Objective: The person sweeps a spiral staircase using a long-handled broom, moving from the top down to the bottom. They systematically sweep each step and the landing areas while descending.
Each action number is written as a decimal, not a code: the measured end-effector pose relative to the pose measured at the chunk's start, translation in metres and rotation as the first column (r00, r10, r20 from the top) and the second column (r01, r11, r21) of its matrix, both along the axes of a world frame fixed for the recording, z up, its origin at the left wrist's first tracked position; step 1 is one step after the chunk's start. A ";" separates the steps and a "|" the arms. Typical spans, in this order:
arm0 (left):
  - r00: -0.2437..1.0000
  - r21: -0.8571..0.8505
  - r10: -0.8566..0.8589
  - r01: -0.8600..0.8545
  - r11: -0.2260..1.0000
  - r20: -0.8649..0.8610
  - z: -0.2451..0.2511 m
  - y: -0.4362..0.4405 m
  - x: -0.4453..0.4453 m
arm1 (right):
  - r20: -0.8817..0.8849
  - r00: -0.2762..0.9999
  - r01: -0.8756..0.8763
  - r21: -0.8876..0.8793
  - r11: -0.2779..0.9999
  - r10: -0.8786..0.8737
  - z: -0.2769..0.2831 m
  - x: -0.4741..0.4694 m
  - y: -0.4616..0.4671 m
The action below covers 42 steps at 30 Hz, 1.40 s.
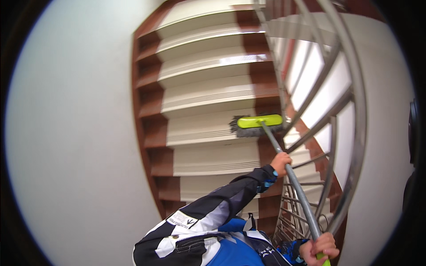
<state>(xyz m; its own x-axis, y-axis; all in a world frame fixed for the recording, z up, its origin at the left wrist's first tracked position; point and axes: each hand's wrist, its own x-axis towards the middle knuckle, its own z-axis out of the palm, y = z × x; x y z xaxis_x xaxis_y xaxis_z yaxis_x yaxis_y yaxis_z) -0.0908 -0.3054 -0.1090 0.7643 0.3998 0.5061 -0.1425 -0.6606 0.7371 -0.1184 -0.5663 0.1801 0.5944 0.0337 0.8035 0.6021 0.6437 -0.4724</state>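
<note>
A push broom [260, 121] with a lime-green head and dark grey bristles rests on a stair tread [203, 128]. Its head lies at the tread's right side, over the white and red-brown surfaces, close to the railing. The grey pole [301, 191] slants down from the head towards my body. Partway along that pole my left hand [281, 163] is wrapped around it. Lower, at the lime-green end of the pole, my right hand [321, 248] grips it. The far side of the bristles is partly hidden under the head.
A metal handrail [359, 96] with bars curves along the right, close to the pole. Beyond it, another flight of steps [308, 166] shows through the bars. A pale wall [70, 133] borders the stairs on the left. Red-brown edging [135, 93] runs along that wall.
</note>
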 end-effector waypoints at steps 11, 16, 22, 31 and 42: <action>0.957 0.030 0.291 -0.291 0.956 -0.015 0.007 0.108 -0.154 | 0.169 0.881 -0.461 0.104 0.881 0.441 0.005 -0.064 0.112; 0.932 0.039 0.360 -0.362 0.931 0.047 0.012 0.119 -0.167 | 0.208 0.898 -0.414 0.107 0.904 0.387 0.014 -0.085 0.132; 0.945 0.086 0.327 -0.327 0.941 0.017 0.013 0.121 -0.185 | 0.226 0.911 -0.382 0.146 0.912 0.345 0.009 -0.113 0.128; 0.942 0.033 0.325 -0.328 0.944 0.085 -0.021 0.113 -0.193 | 0.196 0.911 -0.407 0.294 0.865 0.363 -0.018 -0.146 0.121; 0.880 0.093 0.373 -0.415 0.905 0.296 -0.070 0.125 -0.461 | 0.311 0.885 -0.377 0.042 0.925 0.346 -0.101 -0.464 0.098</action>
<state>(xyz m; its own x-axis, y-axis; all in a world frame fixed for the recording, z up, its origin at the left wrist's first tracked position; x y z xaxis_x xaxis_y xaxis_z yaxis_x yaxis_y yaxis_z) -0.5517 -0.1806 -0.1791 0.3885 0.5433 0.7443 -0.0233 -0.8017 0.5973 -0.5821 -0.4684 0.0790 0.2938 0.1125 0.9492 0.4197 0.8770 -0.2339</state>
